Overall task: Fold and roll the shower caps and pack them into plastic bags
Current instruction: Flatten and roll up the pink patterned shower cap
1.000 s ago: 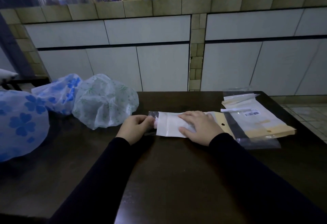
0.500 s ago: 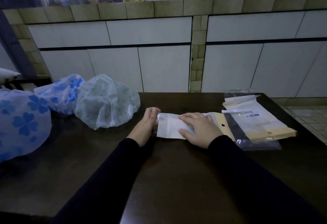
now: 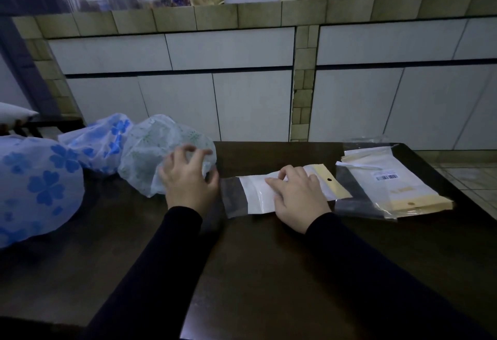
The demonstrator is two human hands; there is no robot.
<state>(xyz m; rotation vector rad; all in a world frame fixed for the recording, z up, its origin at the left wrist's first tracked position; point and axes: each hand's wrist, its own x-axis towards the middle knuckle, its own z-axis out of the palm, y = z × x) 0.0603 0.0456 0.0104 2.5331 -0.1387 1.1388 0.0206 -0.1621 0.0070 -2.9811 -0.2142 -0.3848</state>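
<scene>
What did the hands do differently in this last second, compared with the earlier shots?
The left hand left the mouth of the plastic bag and swung left to the green-patterned shower cap, fingers spread and curling over it, not yet clearly gripping. The right hand stayed pressed flat on the bag. The blue-flowered caps and the stack of spare bags did not move.

Dark brown worktop [image 3: 269, 272]; white shower cap [image 3: 150, 157] with faint green flowers; two caps [image 3: 35, 189] with blue clovers; white-and-yellow bag [image 3: 258, 197]; black sleeves [image 3: 376, 272].
</scene>
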